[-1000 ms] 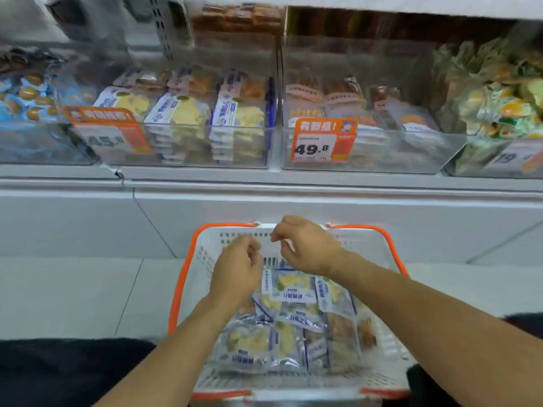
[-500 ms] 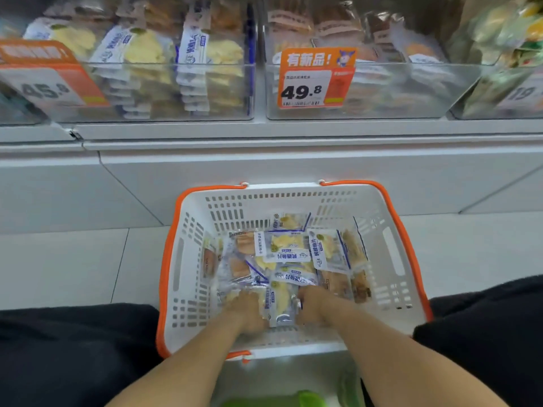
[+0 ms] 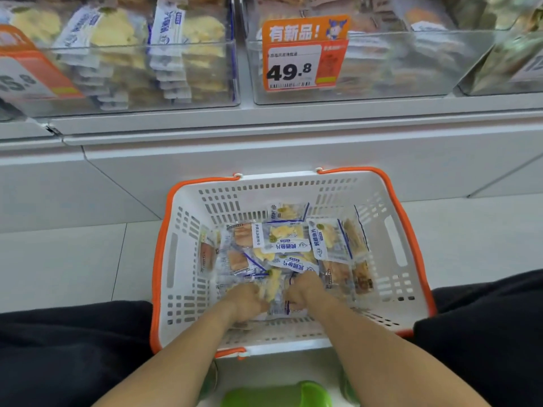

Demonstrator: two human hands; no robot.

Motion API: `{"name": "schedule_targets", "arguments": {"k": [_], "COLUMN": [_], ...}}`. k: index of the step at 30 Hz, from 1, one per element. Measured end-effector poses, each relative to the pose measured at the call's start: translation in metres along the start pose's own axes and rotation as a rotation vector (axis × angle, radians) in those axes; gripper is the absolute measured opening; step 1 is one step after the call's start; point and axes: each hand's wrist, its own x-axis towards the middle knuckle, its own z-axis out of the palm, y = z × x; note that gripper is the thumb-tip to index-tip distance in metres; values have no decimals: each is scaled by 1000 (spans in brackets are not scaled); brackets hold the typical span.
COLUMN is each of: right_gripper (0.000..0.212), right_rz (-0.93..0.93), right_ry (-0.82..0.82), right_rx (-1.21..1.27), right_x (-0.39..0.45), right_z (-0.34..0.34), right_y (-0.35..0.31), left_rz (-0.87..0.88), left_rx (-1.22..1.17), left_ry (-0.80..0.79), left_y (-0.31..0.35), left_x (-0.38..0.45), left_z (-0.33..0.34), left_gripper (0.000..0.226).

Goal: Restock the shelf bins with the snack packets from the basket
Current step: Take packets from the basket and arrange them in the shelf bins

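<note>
Under both sets of curled fingers, at the near end of the basket (image 3: 188,259), lies a loose heap of snack packets (image 3: 286,248). Slick overlapping wrappers could slide out of a bunched grab. Left hand (image 3: 246,301) and right hand (image 3: 305,293) reach down knuckles-up, gripping packets; shelf bins (image 3: 205,92) sit beyond the fingertips.

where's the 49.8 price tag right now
In the head view, the 49.8 price tag hangs upper centre on the front of a clear shelf bin, above the basket.
</note>
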Motion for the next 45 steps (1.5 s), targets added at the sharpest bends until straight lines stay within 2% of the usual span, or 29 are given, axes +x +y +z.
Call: {"name": "schedule_targets", "arguments": {"k": [2,3,4,7,10,12,15,17,21,27,29,34,36,37,41,43,45], "right_gripper": [30,26,23,24,13,5,13,18,21,7,10,14,5,8,38,46,35], "right_rz": [-69,-109,-80,-16,-74,-116,-216,-277,-390,-619,-690,-830,-902,-934,-992,-1020,-1054], "right_ry": [-129,-143,-211,-263,-200,-191,-141,-106,-38,92,133,179,225,250,362,447,560], "right_rx": [-82,-73,40,380,360,393,539,605,650,680,652,552,544,556,661,672,634], "right_x": [-16,-22,-29,-43,-59,-64,-73,-77,-79,-109,-124,-169,-191,-202,-229,-234,-231], "right_z": [-11,-17,-26,-58,-87,-103,-120,-122,-119,-137,-145,-170,-180,-185,-194,-194,-194], "right_y": [-7,-10,-16,-29,-39,-40,-42,-44,-54,-91,-105,-146,-162,-170,-199,-210,-222], "left_rz": [14,38,69,108,53,6,-16,32,150,251,304,388,443,484,605,603,636], "left_rx": [-16,-44,-80,-164,-316,-545,-1041,-1222,-1000,-702,-558,-305,-288,-310,-479,-575,-651], "left_ry": [76,133,190,276,268,236,79,118,412,454,511,541,628,678,977,1116,1148], "left_y": [6,10,14,29,38,39,41,44,49,65,71,85,89,90,92,93,94], "left_x": [-3,-6,-7,-18,-30,-38,-53,-60,-76,-124,-148,-216,-237,-245,-252,-243,-234], "left_z": [-9,-14,-19,-38,-53,-61,-75,-85,-110,-165,-186,-249,-267,-274,-291,-295,-298], "left_gripper": [28,19,15,30,38,29,24,30,14,9,6,4,2,2,15,27,49]}}
